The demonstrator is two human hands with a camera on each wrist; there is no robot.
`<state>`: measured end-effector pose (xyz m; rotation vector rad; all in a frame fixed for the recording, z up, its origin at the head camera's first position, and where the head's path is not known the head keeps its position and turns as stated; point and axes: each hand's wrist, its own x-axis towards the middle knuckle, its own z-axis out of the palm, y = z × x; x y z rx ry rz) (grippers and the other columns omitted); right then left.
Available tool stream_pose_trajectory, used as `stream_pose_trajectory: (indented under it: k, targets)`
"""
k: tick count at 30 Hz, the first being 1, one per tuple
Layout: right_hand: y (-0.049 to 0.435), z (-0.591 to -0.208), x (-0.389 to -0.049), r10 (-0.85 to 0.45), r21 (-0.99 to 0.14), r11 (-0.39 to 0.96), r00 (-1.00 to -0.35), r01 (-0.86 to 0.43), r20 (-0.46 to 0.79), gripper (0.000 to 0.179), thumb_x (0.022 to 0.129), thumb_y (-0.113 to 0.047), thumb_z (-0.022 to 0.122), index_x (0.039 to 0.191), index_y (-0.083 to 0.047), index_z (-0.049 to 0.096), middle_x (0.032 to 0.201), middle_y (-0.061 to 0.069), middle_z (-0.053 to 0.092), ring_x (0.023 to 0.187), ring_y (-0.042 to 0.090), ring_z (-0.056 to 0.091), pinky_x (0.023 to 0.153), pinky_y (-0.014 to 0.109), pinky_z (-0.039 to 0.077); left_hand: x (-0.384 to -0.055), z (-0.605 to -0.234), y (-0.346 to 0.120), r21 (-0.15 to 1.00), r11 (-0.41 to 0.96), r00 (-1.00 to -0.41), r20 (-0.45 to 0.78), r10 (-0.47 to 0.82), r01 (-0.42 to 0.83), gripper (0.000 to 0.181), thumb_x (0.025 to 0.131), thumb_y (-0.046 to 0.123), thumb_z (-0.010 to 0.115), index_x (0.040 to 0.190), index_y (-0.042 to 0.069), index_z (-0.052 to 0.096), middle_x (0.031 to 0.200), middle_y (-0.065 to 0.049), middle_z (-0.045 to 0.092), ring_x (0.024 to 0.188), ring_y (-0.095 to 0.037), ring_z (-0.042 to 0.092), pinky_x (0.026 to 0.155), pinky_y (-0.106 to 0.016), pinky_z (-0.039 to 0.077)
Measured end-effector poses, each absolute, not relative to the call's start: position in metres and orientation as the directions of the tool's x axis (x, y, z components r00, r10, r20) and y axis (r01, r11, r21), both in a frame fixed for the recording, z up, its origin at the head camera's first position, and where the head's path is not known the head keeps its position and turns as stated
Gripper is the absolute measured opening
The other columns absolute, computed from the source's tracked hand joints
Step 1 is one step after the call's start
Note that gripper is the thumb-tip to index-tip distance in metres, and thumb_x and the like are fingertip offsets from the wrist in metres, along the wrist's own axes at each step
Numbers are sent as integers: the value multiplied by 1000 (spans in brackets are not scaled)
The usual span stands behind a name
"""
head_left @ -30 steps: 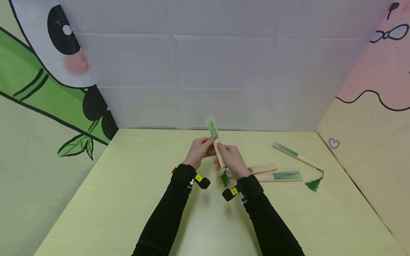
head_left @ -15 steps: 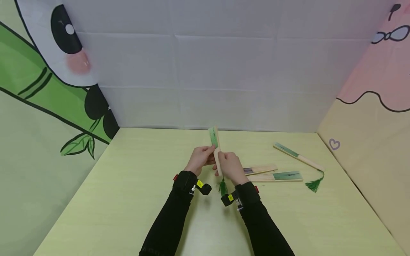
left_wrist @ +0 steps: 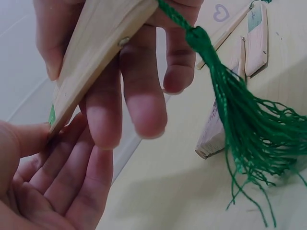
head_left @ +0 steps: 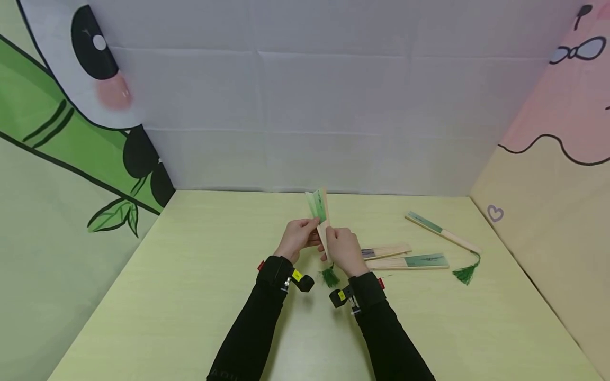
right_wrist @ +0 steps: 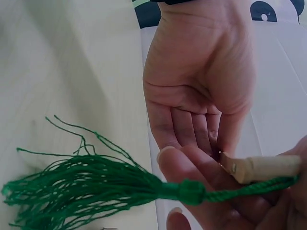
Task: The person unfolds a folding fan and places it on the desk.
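One pale-wood folding fan (head_left: 321, 209) with a green-printed leaf, slightly spread, is above the pale yellow desk (head_left: 190, 296) in two grips: left hand (head_left: 296, 239) pinching its edge, right hand (head_left: 344, 248) curled round its base. One green thread tassel (head_left: 330, 277) hangs below. Three more wooden fans (head_left: 440, 230) lie rightward.

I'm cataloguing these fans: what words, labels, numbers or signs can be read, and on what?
No text can be read for certain.
Left sleeve: faint letters at the head view's lower edge, unreadable.
Yellow wrist tags: too small to read.
Held fan and front lying fan: any marks on the green are too small to read.
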<state>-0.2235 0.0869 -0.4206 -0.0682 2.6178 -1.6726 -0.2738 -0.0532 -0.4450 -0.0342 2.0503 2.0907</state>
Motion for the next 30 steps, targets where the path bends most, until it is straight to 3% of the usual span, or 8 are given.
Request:
stream_pose_trajectory:
  k: [18,30]
  targets:
    - [88,-422,-221,-29,-908,419,-999,9,-24,49,107,-27,34,97,5,70,83,19,70,63,36,68,38,24,31,-276,-448,-54,982,-19,-973,-182,144,-187,31,102,26,55,102,-2,68,82,-8,67,72,-15,68,86,-41,57]
    - [92,-427,-222,-15,-883,469,-1000,-16,10,48,107,-23,30,88,1,67,80,17,70,56,31,66,38,25,31,-273,-448,-52,981,-46,-974,-178,142,-187,29,104,21,52,106,-3,67,84,-8,66,73,-15,67,84,-39,58]
